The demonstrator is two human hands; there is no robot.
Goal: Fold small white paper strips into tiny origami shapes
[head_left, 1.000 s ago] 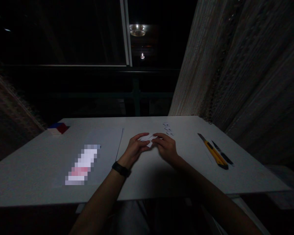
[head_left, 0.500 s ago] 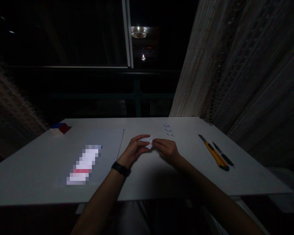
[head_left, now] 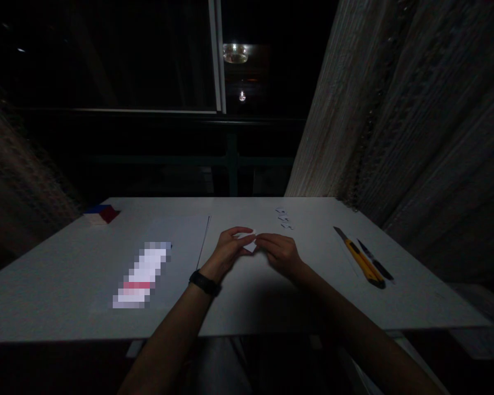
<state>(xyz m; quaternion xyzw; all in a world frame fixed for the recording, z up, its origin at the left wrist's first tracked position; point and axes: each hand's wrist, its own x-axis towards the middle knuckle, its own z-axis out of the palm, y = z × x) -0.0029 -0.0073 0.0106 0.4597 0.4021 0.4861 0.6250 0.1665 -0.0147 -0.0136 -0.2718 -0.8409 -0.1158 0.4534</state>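
A small white piece of paper (head_left: 250, 247) is held between my two hands above the middle of the table. My left hand (head_left: 228, 247), with a dark band on its wrist, pinches the paper from the left, thumb across it. From the right, my right hand (head_left: 280, 251) grips the paper's edge with bunched fingertips. The fingers cover much of the paper. Just beyond my right hand, several small white paper pieces with dark marks (head_left: 284, 218) lie in a short row.
To the right lie a yellow utility knife (head_left: 360, 258) and a slim dark-handled blade (head_left: 376, 260). White sheets (head_left: 181, 241) lie on the left, bearing a bright pixelated object (head_left: 142, 274). A blue, red and white block (head_left: 101, 214) sits at the far left of the white table (head_left: 247, 318).
My left thumb has moved up and across the paper, covering the dark line that showed on it. Both hands stay in nearly the same place.
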